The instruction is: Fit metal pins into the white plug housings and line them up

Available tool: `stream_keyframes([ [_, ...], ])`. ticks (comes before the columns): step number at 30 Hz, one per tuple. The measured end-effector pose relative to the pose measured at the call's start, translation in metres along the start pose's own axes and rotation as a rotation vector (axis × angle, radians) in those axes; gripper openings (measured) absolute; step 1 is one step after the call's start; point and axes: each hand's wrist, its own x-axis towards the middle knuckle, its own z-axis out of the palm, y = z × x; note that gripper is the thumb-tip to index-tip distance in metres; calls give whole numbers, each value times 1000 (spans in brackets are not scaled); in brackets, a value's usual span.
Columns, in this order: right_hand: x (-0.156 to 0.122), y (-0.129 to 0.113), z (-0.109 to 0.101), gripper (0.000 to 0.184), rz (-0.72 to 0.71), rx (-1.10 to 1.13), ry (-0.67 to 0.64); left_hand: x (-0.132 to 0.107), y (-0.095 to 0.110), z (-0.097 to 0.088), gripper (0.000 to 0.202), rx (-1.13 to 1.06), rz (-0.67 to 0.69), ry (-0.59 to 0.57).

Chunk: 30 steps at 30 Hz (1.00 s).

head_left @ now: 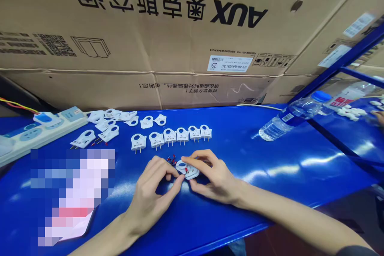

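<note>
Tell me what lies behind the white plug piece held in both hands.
Behind the white plug piece, pinched by the left hand and right hand, lie small red parts, then a row of white plugs. Fingers cover the piece's underside and part of its front.

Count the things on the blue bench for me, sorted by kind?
White plug pieces standing in the row: 6
White plug pieces in the loose pile: about 10, overlapping
White plug piece in both hands: 1
Power strip: 1
Water bottle: 1
Total: about 19
</note>
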Motion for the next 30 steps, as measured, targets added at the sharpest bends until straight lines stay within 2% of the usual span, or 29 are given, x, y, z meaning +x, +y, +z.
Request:
stream_keyframes([
  [3,-1,0,0,55,-8,-3,14,0,0,0,16,-26,-65,-1],
  [6,-3,0,1,55,-15,-3,17,1,0,0,8,-42,-123,4],
  [13,-5,-1,2,64,-14,32,27,1,-2,-1,4,-60,-80,-38],
  [18,2,5,-7,64,16,-31,17,2,-5,-3,24,24,-113,-41],
  [20,8,15,-17,62,91,-124,33,1,-9,-5,27,100,-108,-17],
  [24,21,46,-44,54,313,-339,94,-2,-21,-5,21,305,-65,-15],
  [27,25,68,-62,51,473,-453,18,-2,-25,-4,21,349,-56,-56],
  [30,23,80,-72,49,603,-496,-98,-3,-26,-2,20,364,-41,-104],
])
